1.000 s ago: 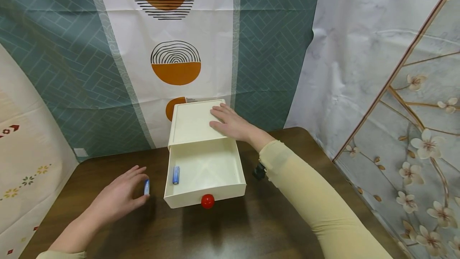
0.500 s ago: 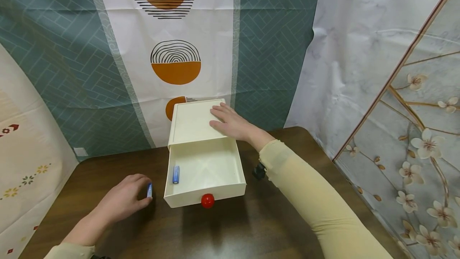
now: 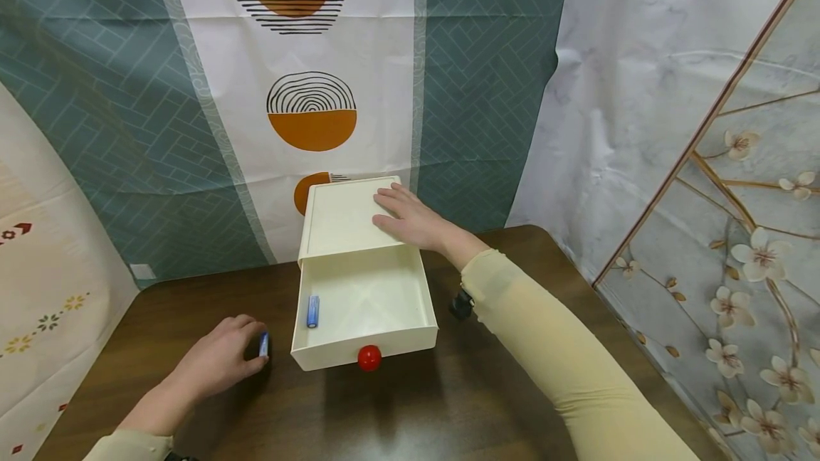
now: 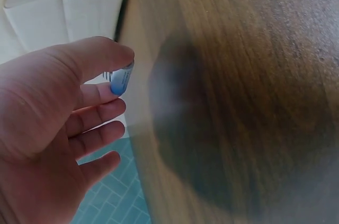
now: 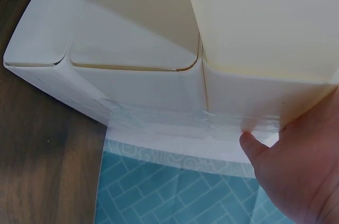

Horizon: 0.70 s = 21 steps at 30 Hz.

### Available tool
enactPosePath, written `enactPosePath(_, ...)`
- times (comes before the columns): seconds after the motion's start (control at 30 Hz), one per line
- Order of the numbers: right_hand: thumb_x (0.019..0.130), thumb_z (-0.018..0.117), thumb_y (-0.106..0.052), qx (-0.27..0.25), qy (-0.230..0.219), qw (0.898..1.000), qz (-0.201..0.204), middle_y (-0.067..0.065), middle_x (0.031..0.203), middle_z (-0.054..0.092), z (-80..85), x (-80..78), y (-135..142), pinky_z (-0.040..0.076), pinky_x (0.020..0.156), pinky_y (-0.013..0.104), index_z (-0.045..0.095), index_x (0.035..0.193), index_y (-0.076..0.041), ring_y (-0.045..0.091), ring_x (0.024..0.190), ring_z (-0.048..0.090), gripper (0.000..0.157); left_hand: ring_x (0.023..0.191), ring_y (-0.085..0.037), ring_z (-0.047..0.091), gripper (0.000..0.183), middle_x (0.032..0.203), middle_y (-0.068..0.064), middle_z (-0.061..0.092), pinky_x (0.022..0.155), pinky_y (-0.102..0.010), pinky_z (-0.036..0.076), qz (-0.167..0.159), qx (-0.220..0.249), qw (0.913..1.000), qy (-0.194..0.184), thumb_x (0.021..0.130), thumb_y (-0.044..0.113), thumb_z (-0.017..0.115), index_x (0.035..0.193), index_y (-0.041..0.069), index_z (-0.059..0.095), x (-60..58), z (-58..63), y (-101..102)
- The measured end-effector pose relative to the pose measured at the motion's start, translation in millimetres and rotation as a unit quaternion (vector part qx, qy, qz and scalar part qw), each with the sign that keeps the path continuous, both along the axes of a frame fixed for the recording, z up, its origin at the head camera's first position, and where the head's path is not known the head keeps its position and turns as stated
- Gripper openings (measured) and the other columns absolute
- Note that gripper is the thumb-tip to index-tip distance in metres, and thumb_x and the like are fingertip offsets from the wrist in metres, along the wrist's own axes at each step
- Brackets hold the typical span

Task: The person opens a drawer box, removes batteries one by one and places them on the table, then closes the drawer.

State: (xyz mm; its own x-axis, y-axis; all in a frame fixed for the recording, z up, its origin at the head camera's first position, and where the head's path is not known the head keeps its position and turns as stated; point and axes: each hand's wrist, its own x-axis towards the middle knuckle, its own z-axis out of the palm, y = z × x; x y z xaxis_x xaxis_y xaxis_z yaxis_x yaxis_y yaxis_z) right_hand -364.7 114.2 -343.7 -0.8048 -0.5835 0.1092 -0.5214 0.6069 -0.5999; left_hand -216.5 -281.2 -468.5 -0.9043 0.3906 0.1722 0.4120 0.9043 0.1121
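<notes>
My left hand (image 3: 221, 353) pinches a small blue battery (image 3: 264, 344) between thumb and fingers, left of the drawer box and over the table. In the left wrist view the battery (image 4: 121, 79) shows its blue end below the thumb; the other fingers lie spread behind it. A cream box (image 3: 346, 219) stands at the back with its drawer (image 3: 365, 343) pulled out by a red round knob (image 3: 369, 358). A second blue battery (image 3: 312, 311) lies inside the drawer along its left wall. My right hand (image 3: 413, 219) rests on the box top at its right side, fingers extended.
The dark brown wooden table (image 3: 384, 418) carries the box near its far edge. Behind it hangs a patterned green and white cloth (image 3: 487, 91). A floral cloth (image 3: 737, 319) borders the right side and a cream cloth (image 3: 51, 290) the left.
My left hand has shifted slightly right and toward me with the battery, its fingers drawn in closer over it. The right hand, the drawer and the battery inside it stay put.
</notes>
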Motion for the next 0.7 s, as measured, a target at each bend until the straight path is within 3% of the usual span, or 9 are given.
enactPosePath(0.27, 0.117, 0.044, -0.053, -0.001, 0.002, 1.0, 0.001, -0.001, 0.184, 0.018, -0.5, -0.4, 0.3, 0.007, 0.136, 0.047, 0.031, 0.175, -0.014, 0.014, 0.169, -0.005, 0.071, 0.108, -0.037, 0.067, 0.043, 0.117, -0.013, 0.07, 0.088, -0.057, 0.06, 0.006, -0.004, 0.9999, -0.01, 0.084, 0.024, 0.093, 0.116, 0.002, 0.076, -0.3, -7.5, -0.4)
enactPosePath(0.7, 0.118, 0.044, -0.05, -0.003, 0.004, 1.0, -0.001, 0.0, 0.183, 0.019, 0.3, 0.4, -0.2, 0.008, 0.135, 0.048, 0.032, 0.174, -0.013, 0.015, 0.17, -0.004, 0.069, 0.109, -0.037, 0.068, 0.045, 0.117, -0.012, 0.071, 0.092, -0.058, 0.059, 0.005, -0.007, 0.9999, -0.012, 0.083, 0.024, 0.094, 0.118, 0.002, 0.076, -2.5, -21.5, -5.5)
